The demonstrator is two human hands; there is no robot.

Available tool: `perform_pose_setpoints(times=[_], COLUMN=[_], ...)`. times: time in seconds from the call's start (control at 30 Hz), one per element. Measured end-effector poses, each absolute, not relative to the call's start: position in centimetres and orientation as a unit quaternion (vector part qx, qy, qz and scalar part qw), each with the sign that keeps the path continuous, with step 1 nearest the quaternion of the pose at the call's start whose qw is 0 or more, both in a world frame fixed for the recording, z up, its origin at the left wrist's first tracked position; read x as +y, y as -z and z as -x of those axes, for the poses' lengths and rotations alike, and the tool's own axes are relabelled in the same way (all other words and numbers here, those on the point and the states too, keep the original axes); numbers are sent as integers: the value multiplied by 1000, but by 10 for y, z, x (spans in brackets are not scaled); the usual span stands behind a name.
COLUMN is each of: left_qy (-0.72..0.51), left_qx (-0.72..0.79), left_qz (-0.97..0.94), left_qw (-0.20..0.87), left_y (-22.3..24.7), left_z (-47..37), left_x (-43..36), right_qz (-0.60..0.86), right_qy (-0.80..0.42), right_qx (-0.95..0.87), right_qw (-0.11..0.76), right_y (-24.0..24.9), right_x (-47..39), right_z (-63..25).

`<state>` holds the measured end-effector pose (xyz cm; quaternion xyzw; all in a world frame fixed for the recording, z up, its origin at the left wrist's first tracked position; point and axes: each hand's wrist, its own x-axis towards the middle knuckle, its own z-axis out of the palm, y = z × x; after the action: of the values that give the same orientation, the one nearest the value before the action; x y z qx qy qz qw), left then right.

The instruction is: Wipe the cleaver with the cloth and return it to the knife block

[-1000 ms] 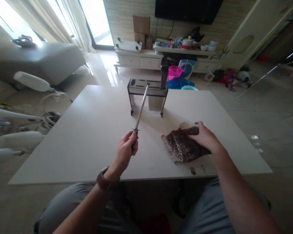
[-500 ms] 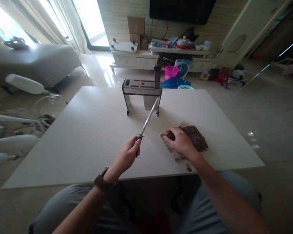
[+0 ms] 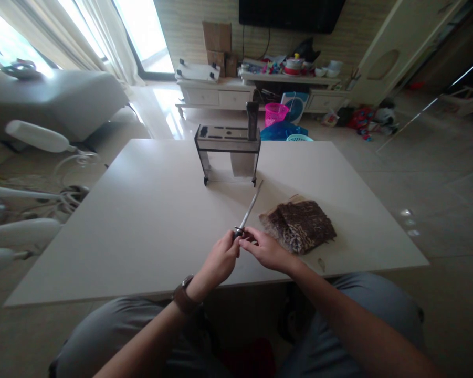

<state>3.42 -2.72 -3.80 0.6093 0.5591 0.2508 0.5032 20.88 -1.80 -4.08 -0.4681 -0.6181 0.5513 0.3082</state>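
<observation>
My left hand [image 3: 223, 256] is wrapped round the black handle of a sharpening steel [image 3: 250, 210], a thin silver rod with a small guard. The rod points away from me and slightly right, above the table. My right hand [image 3: 268, 249] has its thumb and fingers closed at the handle, just by the guard and against the left fingertips. To the right lies a folded brown cloth [image 3: 307, 223] with a fringed edge, apart from both hands. Beyond the rod stands a knife block [image 3: 227, 140] with clear sides. A cleaver with a dark handle [image 3: 252, 121] sits upright in its right end.
All this is on a white table [image 3: 142, 220], whose near edge runs above my knees. White bottle-shaped objects [image 3: 35, 135] stand left of it. Behind the table are a pink basket [image 3: 276, 113] and a low cabinet [image 3: 216, 95] with boxes and clutter.
My right hand has left the cloth and moved left to the steel's handle. My left hand has brought the steel right and nearer, its tip lower in view. The cloth lies uncovered.
</observation>
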Motion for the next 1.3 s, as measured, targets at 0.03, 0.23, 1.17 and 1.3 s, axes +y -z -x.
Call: perform_pose_setpoints(times=[0.03, 0.23, 1.17, 1.3], left_qy=[-245, -218, 57, 106], left_qx=[571, 655, 707, 680], left_qz=[-609, -587, -676, -695], left_qw=[492, 423, 201, 208], left_y=[38, 33, 28, 33], left_z=[-31, -9, 41, 39], left_x=[-24, -3, 25, 22], right_qz=[484, 525, 504, 501], right_qy=[-530, -428, -325, -319], right_qx=[-626, -693, -795, -799], right_qw=[304, 248, 94, 93], right_y=[41, 34, 24, 26], right_x=[-18, -20, -27, -28], right_z=[-210, -213, -215, -215])
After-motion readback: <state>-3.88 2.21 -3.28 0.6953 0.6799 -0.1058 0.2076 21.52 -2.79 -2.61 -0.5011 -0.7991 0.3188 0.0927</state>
